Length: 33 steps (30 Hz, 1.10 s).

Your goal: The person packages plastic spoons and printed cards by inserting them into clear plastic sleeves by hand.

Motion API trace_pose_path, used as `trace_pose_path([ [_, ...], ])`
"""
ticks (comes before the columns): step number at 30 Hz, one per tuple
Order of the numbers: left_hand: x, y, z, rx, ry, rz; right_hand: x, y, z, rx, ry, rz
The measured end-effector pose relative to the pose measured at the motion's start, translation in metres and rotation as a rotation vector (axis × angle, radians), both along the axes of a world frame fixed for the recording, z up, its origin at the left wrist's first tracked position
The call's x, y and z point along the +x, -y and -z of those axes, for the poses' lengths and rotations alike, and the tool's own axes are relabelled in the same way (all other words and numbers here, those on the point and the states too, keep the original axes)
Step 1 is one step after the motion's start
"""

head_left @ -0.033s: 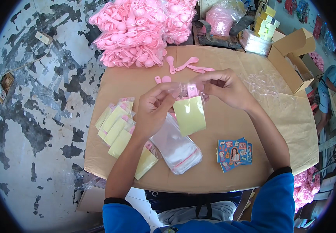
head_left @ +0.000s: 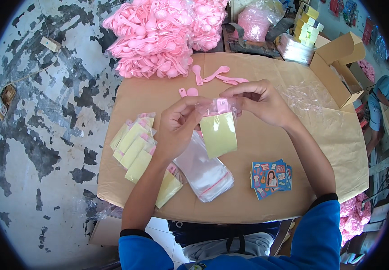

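Note:
Between my hands hangs a clear plastic bag (head_left: 219, 135) with a pale yellow card and a pink spoon in it; the spoon's handle end shows above the card. My left hand (head_left: 180, 123) pinches the bag's upper left corner. At the upper right edge, my right hand (head_left: 263, 102) pinches the film between thumb and fingers. Under and beside the left hand lies a stack of empty clear bags (head_left: 205, 173). Filled bags (head_left: 137, 150) with yellow cards overlap in a row to the left, partly behind my left forearm.
Loose pink spoons (head_left: 216, 74) lie beyond my hands. Large bags of pink spoons (head_left: 151, 40) are heaped at the far left. Blue printed cards (head_left: 270, 179) rest near my right forearm. Crumpled film (head_left: 305, 96) and an open cardboard box (head_left: 338, 67) are at the far right. A person (head_left: 380, 103) is at the right.
The held bag has shifted very slightly to the left, and its clear top film looks more spread between my fingers. Both hands keep nearly the same place.

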<state>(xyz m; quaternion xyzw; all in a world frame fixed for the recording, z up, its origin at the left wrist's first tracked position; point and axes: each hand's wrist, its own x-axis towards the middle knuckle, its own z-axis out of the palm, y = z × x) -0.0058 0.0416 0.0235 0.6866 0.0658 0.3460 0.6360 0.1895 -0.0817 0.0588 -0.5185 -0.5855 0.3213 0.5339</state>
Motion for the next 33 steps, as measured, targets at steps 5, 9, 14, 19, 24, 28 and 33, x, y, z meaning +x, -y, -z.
trace_pose_path([
  [5, -0.002, -0.007, 0.006, 0.178, 0.046, 0.028, 0.007, 0.0, 0.006, 0.133, 0.024, -0.056],
  [9, -0.005, -0.002, 0.002, 0.125, 0.025, 0.067, 0.009, 0.002, 0.007, 0.212, 0.102, -0.07],
  [14, -0.004, 0.0, 0.003, 0.047, 0.035, 0.076, 0.007, 0.001, 0.001, 0.357, 0.368, -0.05],
  [19, 0.007, 0.005, 0.008, 0.172, 0.003, 0.034, 0.015, -0.001, 0.006, 0.503, 0.735, 0.138],
  [24, -0.002, -0.004, 0.007, 0.12, 0.016, 0.024, -0.015, 0.005, -0.006, 0.004, 0.433, 0.073],
  [28, -0.026, -0.036, -0.024, 0.137, 0.205, -0.274, -0.031, 0.005, 0.004, -0.192, 0.489, 0.004],
  [33, -0.093, -0.079, -0.047, 0.138, -0.108, -0.025, -0.07, 0.008, 0.017, -0.471, 0.836, -0.067],
])
